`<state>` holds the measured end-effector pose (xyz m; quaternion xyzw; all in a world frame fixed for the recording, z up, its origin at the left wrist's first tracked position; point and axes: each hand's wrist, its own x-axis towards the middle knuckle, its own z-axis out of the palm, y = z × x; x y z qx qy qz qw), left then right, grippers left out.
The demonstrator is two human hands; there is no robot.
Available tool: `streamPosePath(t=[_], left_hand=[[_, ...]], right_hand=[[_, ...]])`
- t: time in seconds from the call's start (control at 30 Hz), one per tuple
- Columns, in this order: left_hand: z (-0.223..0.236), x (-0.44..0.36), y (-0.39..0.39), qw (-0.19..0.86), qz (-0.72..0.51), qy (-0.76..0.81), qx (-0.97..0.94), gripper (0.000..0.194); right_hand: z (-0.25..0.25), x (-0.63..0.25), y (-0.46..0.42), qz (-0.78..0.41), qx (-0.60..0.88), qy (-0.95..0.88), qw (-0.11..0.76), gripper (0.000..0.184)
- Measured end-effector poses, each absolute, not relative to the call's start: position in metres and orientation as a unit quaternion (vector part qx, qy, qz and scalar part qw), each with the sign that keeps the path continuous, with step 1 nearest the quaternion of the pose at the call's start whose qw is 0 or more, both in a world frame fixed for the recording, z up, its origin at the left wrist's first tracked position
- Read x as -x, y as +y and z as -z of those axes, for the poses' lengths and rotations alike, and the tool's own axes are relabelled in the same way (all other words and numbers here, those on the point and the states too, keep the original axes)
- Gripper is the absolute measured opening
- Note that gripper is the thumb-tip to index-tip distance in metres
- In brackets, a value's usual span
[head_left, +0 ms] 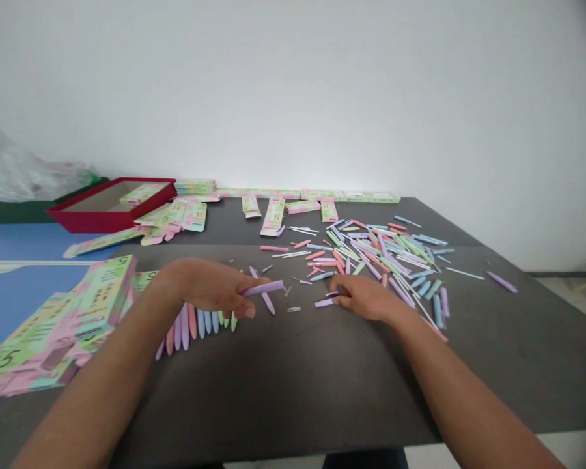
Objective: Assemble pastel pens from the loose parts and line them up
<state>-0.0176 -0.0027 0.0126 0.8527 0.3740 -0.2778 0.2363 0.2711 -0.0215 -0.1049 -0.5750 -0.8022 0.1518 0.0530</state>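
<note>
The left hand pinches a lilac plastic tube between thumb and fingers; the right hand closes on a short lilac piece beside the pastel tube heap mid-way across the dark bench.

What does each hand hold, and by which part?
The left hand grips a lilac plastic stick by one end. The right hand seems to pinch another lilac stick at its end.
</note>
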Motion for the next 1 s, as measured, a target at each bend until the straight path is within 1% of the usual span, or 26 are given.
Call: streamPosePath(t=[0.17, 0.33, 0.43, 0.5, 0.6, 0.67, 0.73, 0.87, 1.0], left_hand=[[-0.006, 0.013, -0.003, 0.198, 0.282, 0.369, -0.864, 0.059], [0.000, 0.006, -0.004, 0.213, 0.298, 0.379, -0.850, 0.061], [0.003, 0.006, -0.004, 0.224, 0.303, 0.384, -0.843, 0.061], [0.004, 0.006, -0.004, 0.233, 0.307, 0.383, -0.840, 0.060], [0.006, 0.005, -0.004, 0.230, 0.307, 0.376, -0.844, 0.056], [0.009, 0.003, -0.004, 0.222, 0.314, 0.377, -0.843, 0.055], [0.011, 0.001, -0.004, 0.226, 0.322, 0.375, -0.839, 0.056], [0.014, -0.003, -0.006, 0.258, 0.321, 0.374, -0.831, 0.055], [0.010, -0.006, -0.010, 0.259, 0.325, 0.383, -0.825, 0.053]], right_hand=[[0.108, -0.267, -0.028, -0.158, 0.551, -0.819, 0.008, 0.014], [0.101, -0.279, -0.030, -0.198, 0.532, -0.823, -0.025, 0.010], [0.097, -0.292, -0.029, -0.231, 0.546, -0.805, -0.017, 0.014], [0.095, -0.302, -0.026, -0.231, 0.569, -0.789, 0.013, 0.015], [0.096, -0.315, -0.017, -0.168, 0.621, -0.762, 0.083, 0.011], [0.100, -0.318, -0.012, -0.137, 0.640, -0.749, 0.103, 0.010], [0.106, -0.312, -0.010, -0.140, 0.633, -0.755, 0.098, 0.010], [0.119, -0.286, -0.012, -0.158, 0.591, -0.788, 0.065, 0.018], [0.128, -0.265, -0.010, -0.142, 0.544, -0.825, 0.062, 0.013]])
